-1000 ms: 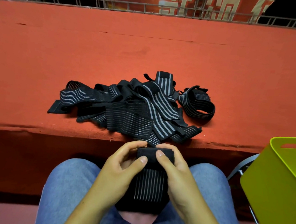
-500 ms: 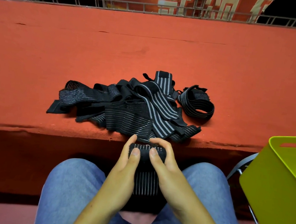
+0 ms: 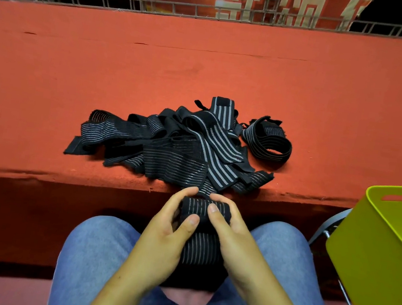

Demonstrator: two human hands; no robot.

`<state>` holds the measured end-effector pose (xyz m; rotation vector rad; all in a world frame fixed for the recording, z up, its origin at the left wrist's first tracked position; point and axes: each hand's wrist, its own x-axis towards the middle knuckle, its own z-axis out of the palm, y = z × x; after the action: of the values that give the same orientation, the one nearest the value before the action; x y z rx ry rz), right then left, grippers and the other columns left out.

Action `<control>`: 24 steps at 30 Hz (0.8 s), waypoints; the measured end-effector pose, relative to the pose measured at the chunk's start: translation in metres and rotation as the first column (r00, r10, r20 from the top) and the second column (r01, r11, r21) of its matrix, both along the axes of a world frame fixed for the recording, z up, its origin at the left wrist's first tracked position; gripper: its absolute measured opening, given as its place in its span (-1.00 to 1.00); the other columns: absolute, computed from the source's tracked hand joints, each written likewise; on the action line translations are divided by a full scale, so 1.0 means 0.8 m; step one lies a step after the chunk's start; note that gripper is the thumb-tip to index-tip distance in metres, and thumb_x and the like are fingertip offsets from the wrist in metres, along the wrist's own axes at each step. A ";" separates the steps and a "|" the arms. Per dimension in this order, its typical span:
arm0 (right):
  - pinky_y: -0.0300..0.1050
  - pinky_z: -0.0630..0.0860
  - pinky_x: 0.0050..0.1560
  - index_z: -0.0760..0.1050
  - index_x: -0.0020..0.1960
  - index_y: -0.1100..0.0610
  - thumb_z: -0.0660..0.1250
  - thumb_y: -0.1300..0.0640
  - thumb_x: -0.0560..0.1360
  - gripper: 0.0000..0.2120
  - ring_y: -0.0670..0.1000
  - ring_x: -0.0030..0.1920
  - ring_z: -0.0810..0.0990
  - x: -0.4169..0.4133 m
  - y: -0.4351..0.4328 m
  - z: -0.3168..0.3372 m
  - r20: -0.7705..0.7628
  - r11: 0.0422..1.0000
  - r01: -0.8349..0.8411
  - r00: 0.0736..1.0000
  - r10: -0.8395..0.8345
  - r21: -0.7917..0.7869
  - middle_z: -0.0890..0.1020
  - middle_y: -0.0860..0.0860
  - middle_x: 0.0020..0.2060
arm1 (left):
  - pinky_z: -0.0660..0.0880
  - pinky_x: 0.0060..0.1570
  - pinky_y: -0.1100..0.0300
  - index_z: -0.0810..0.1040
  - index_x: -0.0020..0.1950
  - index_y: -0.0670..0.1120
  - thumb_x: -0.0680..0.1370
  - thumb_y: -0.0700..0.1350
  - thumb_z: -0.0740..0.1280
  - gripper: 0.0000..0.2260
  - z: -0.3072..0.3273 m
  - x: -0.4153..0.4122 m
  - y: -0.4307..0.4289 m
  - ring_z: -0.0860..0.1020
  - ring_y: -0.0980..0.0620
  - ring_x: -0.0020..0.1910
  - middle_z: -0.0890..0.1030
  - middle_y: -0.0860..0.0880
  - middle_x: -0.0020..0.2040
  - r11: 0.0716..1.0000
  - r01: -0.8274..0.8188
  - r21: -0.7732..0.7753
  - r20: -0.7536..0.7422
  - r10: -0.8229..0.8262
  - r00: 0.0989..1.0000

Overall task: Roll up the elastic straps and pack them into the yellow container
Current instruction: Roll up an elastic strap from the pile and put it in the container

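Rolling is the current step: left hand [image 3: 160, 239] and right hand [image 3: 235, 236] pinch the strap [image 3: 203, 250] by its rolled end, over the lap (tail hanging between the knees). Next, I judge: wind in the tail, then reach right to the yellow container [image 3: 371, 264].

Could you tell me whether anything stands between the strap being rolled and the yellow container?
Nothing visible does. The left hand and right hand grip the partly rolled strap above the lap, and the yellow container stands to the right with its top open. Only the right thigh lies below that path.
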<state>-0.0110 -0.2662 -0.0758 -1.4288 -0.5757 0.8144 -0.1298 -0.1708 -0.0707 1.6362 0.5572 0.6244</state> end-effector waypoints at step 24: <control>0.37 0.48 0.40 0.59 0.21 -0.09 0.40 -0.02 0.52 -0.74 0.21 0.29 0.65 0.017 -0.001 -0.005 -0.060 0.969 0.150 0.988 -0.140 0.198 0.71 0.09 0.18 | 0.52 -0.36 0.25 0.56 0.32 -0.01 0.63 -0.22 0.39 -0.72 -0.003 0.003 0.003 0.59 0.08 -0.31 0.66 -0.13 -0.23 0.966 0.041 -0.254 -0.058 -0.057 0.997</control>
<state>0.0029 -0.2670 -0.0800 -1.2475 -0.4981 0.6513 -0.1272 -0.1681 -0.0729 1.4284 0.6159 0.4451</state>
